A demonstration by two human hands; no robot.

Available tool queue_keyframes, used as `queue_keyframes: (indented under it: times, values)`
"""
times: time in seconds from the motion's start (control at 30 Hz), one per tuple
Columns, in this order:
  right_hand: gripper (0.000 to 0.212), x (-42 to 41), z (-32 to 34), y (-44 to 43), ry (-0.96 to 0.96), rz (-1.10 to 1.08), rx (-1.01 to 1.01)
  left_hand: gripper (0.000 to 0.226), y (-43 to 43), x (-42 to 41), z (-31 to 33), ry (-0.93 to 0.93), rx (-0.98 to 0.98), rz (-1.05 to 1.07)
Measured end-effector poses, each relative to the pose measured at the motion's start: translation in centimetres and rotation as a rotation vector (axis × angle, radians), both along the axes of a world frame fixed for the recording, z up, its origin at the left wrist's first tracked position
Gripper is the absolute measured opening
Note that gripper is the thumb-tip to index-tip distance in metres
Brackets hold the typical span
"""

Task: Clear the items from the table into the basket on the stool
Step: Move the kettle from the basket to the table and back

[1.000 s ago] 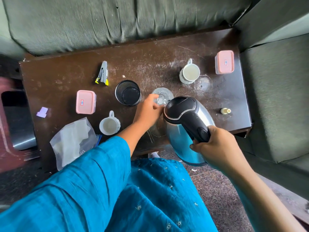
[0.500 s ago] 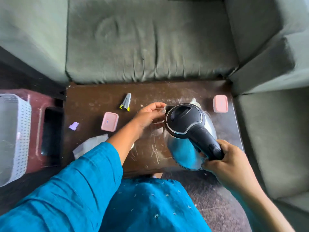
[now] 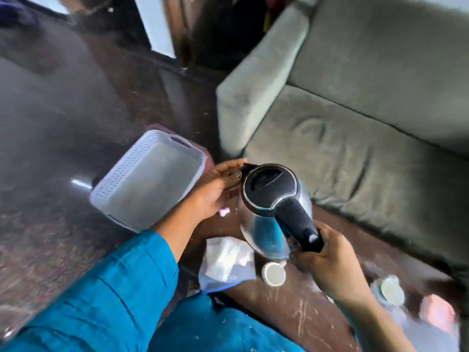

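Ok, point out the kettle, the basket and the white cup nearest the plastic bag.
kettle [image 3: 269, 185]: head view, on its black lid.
basket [image 3: 114, 185]: head view, on its perforated left wall.
white cup [image 3: 274, 273]: head view, on its inside bottom.

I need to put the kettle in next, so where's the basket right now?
In the head view, the white basket sits left of centre on the stool, just beyond the left hand and left of the kettle.
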State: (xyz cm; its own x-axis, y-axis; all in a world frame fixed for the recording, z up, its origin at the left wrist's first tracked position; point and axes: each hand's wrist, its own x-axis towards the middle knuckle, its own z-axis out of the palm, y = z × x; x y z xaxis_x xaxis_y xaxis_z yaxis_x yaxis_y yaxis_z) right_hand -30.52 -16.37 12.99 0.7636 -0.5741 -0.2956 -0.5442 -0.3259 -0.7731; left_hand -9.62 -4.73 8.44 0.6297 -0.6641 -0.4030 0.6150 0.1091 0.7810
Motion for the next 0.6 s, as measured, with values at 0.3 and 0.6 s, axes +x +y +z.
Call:
queue_keyframes:
  times: [0.3,0.6]
  values:
    - [0.029,16.9,-3.8,10.1,-0.037,0.348,0.103,0.036,15.4,12.5,-1.4,-0.061,0.125,0.381]
    - [0.032,26.6,-11.4,17.8,-0.011,0.425,0.313,0.037,23.5,19.3,-5.4,-0.061,0.290,0.603]
